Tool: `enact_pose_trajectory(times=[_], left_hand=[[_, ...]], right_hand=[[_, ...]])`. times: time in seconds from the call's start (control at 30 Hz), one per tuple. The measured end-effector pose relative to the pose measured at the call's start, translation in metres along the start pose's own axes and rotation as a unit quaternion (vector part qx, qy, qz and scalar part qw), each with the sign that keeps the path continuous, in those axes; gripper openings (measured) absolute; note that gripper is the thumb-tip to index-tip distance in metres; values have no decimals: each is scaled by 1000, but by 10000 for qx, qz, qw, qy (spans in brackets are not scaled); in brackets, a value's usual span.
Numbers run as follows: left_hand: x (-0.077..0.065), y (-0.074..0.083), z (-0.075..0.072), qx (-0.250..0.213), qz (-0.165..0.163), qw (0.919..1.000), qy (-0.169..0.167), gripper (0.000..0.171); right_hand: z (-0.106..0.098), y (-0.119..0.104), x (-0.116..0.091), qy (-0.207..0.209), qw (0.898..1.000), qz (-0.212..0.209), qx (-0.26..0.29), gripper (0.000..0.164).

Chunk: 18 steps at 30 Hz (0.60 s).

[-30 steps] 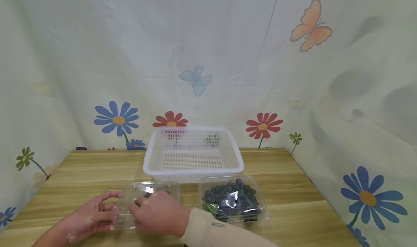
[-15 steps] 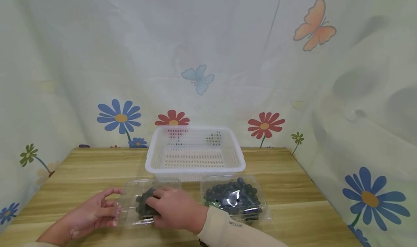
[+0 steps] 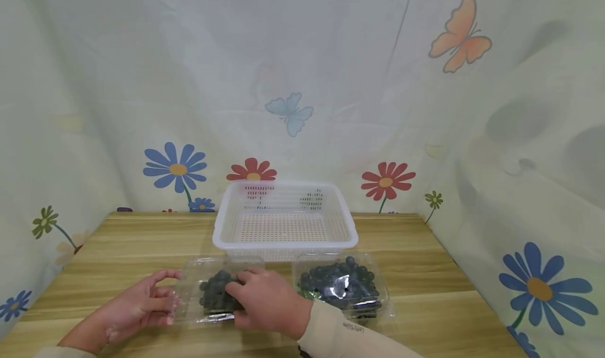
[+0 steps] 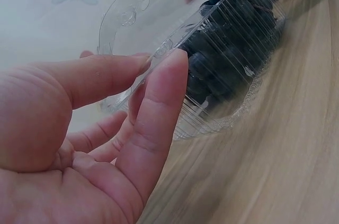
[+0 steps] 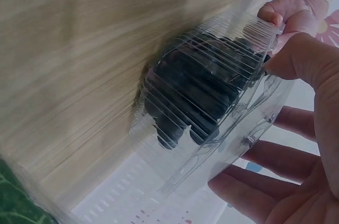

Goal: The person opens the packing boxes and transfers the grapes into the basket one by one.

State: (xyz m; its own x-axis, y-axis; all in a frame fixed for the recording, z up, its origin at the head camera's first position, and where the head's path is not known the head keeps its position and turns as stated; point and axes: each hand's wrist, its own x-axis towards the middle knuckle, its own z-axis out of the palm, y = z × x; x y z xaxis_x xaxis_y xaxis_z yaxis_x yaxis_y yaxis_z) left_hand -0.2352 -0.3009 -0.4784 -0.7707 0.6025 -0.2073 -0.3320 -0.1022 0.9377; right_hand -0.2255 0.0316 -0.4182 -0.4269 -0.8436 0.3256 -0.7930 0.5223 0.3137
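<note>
A clear plastic clamshell box point(image 3: 193, 287) with dark grapes point(image 3: 216, 294) stands at the front left of the table. My left hand point(image 3: 139, 308) is at its left end; in the left wrist view, thumb and forefinger pinch the box's rim. Over the box's right half is my right hand point(image 3: 271, 301). The right wrist view shows its thumb at the rim and its fingers point(image 5: 280, 155) spread along the outside of the clear lid point(image 5: 233, 134). Whether the lid is fully closed cannot be told. Part of the grapes is hidden behind my right hand.
A second clamshell box point(image 3: 388, 306), holding dark grapes and a bit of green, sits just right of my right hand. Behind both boxes is a white plastic basket point(image 3: 283, 245) with nothing in it. A patterned curtain point(image 3: 331, 137) hangs behind the wooden table point(image 3: 411, 274).
My right hand has moved right along the box, uncovering grapes on its left side. My left hand stays at the left edge. The view has shifted slightly.
</note>
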Motion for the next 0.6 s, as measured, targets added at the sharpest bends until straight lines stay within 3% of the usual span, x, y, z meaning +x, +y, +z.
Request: enact_pose_trajectory(times=[0.43, 0.6], left_hand=[[3, 1, 6, -48, 210, 9994, -267, 42], [2, 3, 8, -72, 185, 9993, -321, 41]], right_hand=[[-4, -7, 3, -160, 9938, -582, -937, 21], [1, -13, 3, 182, 9865, -641, -1498, 14]])
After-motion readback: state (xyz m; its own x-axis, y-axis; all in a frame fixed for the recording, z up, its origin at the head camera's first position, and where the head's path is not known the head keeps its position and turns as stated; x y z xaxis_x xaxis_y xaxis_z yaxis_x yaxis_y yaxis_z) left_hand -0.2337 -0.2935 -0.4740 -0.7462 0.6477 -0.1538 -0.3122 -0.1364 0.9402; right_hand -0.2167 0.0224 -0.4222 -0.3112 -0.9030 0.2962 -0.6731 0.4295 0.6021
